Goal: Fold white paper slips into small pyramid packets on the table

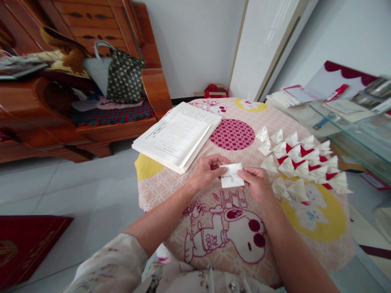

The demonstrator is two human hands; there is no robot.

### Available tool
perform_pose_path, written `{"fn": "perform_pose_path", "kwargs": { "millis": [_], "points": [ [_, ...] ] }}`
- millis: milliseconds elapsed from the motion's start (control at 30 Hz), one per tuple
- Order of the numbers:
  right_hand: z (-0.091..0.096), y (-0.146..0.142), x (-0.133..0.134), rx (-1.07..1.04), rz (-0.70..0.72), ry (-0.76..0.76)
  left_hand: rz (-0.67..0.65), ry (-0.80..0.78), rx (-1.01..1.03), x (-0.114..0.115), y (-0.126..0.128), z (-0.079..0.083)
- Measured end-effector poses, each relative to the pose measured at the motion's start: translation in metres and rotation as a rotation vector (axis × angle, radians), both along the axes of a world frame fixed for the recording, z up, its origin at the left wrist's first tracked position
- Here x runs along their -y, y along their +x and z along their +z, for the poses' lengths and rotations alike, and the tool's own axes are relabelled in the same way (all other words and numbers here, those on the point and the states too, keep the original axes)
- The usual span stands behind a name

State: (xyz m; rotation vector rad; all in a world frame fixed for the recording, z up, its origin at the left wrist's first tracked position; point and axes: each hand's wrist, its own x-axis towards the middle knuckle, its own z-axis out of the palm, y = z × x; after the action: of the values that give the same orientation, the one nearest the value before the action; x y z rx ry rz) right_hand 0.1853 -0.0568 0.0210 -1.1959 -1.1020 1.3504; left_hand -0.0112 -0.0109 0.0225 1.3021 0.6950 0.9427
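Note:
A small white piece of paper (231, 175) is held between both my hands above the cartoon-print tablecloth (232, 228). My left hand (208, 171) pinches its left edge with thumb and fingers closed. On the paper's right edge, my right hand (257, 184) grips in the same way. To the right lies a cluster of several folded white-and-red paper triangles (302, 162). A thick stack of printed white sheets (179, 136) rests at the table's far left.
A wooden bench (91, 101) with a patterned bag (125, 75) stands at the left. A glass-topped stand (357, 122) with papers and a red pen is at the right. A red mat (27, 244) lies on the tiled floor.

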Motion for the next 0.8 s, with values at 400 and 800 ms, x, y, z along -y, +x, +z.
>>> {"fn": "perform_pose_path", "kwargs": {
  "millis": [400,800],
  "points": [
    [0.0009,-0.0015,0.0026,0.035,0.017,-0.039,-0.035,-0.151,0.009,-0.0022,0.0005,-0.0026],
    [0.0076,-0.0047,0.0034,0.148,0.017,0.004,-0.065,-0.184,-0.044,-0.0032,0.0017,-0.004]
  ]
}}
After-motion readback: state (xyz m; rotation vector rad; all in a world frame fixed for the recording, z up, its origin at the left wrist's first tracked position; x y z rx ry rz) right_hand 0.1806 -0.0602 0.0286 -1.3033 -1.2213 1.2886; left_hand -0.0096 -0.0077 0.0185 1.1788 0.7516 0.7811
